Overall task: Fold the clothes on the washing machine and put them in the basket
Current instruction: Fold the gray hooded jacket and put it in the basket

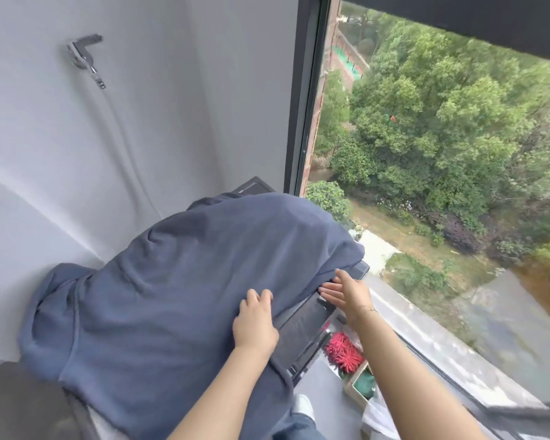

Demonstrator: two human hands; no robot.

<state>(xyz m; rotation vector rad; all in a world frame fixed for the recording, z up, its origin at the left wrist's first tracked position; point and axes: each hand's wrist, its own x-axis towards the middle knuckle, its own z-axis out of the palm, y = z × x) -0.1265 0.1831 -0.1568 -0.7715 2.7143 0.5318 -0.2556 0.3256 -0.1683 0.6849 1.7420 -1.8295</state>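
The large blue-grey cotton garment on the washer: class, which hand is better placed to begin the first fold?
Probably the left hand: it lies flat on the blue-grey garment near its edge. The right hand is open beside the edge.

Lighting: bright, even daylight entering through the window (442, 169) at right. Wall (140, 106): pale, evenly lit, faint soft shadows. Cloth (178, 281): soft shading in its folds, no glare. Sharpness: mild motion blur overall, trees (442, 122) smeared. Distortion: wide-angle bending, window frame (294, 122) leaning, edges stretched.
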